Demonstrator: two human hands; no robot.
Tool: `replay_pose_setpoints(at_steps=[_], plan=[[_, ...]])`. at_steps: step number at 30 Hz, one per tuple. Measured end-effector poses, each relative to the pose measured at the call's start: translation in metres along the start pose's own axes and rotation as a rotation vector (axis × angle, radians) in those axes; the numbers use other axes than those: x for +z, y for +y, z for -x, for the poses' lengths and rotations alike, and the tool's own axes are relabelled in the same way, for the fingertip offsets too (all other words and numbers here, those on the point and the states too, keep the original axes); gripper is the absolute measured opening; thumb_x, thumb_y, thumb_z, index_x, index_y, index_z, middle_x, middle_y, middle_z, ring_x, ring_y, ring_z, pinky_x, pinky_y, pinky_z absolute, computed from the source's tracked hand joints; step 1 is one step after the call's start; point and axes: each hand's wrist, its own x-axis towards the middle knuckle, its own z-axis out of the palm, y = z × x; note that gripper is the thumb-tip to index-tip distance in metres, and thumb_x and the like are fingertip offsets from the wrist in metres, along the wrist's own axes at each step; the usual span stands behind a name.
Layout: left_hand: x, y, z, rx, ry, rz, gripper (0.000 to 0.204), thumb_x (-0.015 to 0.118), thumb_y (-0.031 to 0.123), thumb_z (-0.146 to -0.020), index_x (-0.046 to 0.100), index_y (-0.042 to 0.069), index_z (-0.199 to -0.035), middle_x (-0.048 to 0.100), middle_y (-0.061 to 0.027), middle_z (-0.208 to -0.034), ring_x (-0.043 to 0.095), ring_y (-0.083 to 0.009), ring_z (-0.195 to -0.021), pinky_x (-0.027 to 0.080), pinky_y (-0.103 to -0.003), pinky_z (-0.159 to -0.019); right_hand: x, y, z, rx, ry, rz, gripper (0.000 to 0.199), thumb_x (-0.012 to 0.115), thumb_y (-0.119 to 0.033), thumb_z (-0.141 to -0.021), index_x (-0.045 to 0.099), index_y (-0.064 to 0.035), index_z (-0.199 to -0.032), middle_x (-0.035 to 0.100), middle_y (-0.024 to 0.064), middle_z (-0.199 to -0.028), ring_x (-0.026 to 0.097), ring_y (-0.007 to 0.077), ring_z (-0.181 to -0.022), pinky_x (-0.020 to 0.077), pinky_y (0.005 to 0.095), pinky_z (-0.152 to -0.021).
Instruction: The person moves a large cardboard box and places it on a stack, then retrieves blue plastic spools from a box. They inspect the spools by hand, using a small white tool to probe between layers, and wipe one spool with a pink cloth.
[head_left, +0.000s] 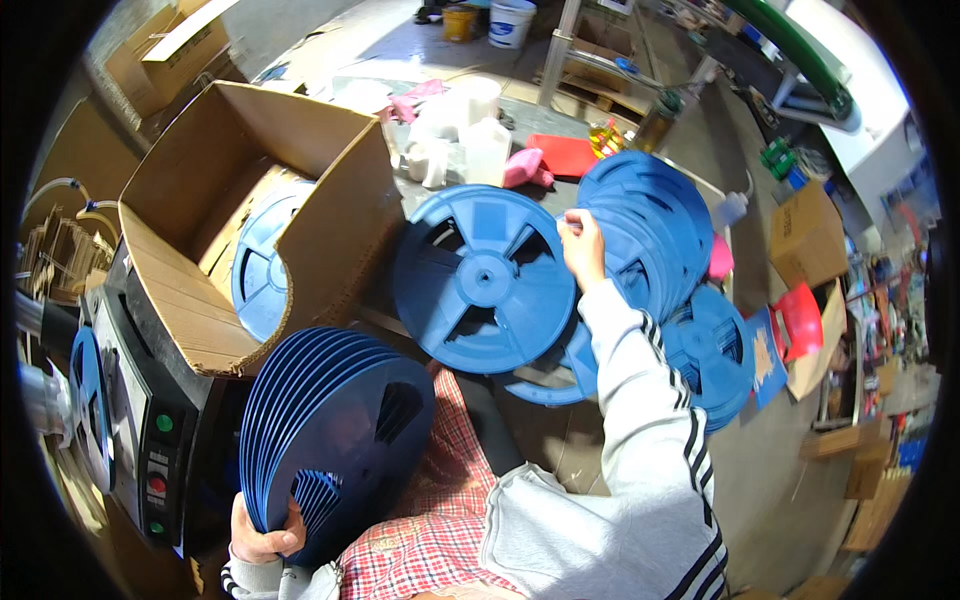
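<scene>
My left hand [265, 530] is closed on the lower edge of a fanned stack of blue plastic reels [350, 440], thumb over the near face. The stack stands tilted beside my lap, several reels deep. Reaching forward, my right hand [582, 248] has its fingers bent together at the right rim of a single large blue reel [485, 280], which has a small centre hole and cut-out windows. Its fingertips are partly hidden. Right behind that hand lies an overlapping pile of more blue reels [650, 230].
An open cardboard box [345, 250] at the left holds a blue reel [265, 265]. Below it sits a black machine [150, 460] with green and red buttons. White containers [487, 150] and a red item [562, 155] lie on the table's far side. Another reel stack [705, 350] stands at right.
</scene>
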Motion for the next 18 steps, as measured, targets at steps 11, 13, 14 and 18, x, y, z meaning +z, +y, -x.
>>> replay_pose_setpoints(at_steps=[11, 13, 14, 18], plan=[[0.003, 0.009, 0.003, -0.023, 0.304, 0.170, 0.026, 0.071, -0.016, -0.066, 0.056, -0.006, -0.084, 0.053, -0.0098, -0.055, 0.052, -0.0163, -0.044, 0.041, -0.028, -0.045, 0.141, 0.126, -0.188, 0.582, -0.177, 0.307, 0.069, 0.075, -0.045, -0.078, 0.058, 0.0091, -0.118, 0.066, 0.0244, -0.110, 0.070, 0.0365, -0.086, 0.0616, 0.0423, -0.051], [-0.030, -0.009, 0.001, 0.067, 0.045, 0.180, 0.036, 0.067, -0.017, -0.069, 0.051, -0.007, -0.100, 0.050, -0.0098, -0.057, 0.048, -0.0153, -0.044, 0.034, -0.027, -0.044, 0.146, 0.165, -0.210, 0.522, -0.177, 0.368, 0.056, 0.077, -0.037, -0.074, 0.065, 0.0050, -0.110, 0.068, 0.0237, -0.105, 0.068, 0.0381, -0.096, 0.0587, 0.0437, -0.068], [-0.037, -0.012, 0.001, 0.057, 0.057, 0.153, 0.040, 0.065, -0.018, -0.070, 0.049, -0.007, -0.105, 0.049, -0.0096, -0.057, 0.047, -0.0146, -0.045, 0.032, -0.027, -0.044, 0.127, 0.189, -0.237, 0.410, -0.173, 0.472, 0.051, 0.077, -0.033, -0.072, 0.067, 0.0035, -0.106, 0.069, 0.0230, -0.102, 0.067, 0.0374, -0.097, 0.0564, 0.0435, -0.075], [-0.074, -0.043, 0.021, 0.081, 0.023, 0.186, 0.045, 0.063, -0.021, -0.071, 0.045, -0.007, -0.110, 0.046, -0.0097, -0.057, 0.044, -0.0132, -0.044, 0.030, -0.027, -0.044, 0.120, 0.207, -0.259, 0.321, -0.236, 0.113, 0.034, 0.077, -0.020, -0.073, 0.068, 0.0014, -0.098, 0.071, 0.0174, -0.095, 0.068, 0.0291, -0.085, 0.0544, 0.0417, -0.074]])
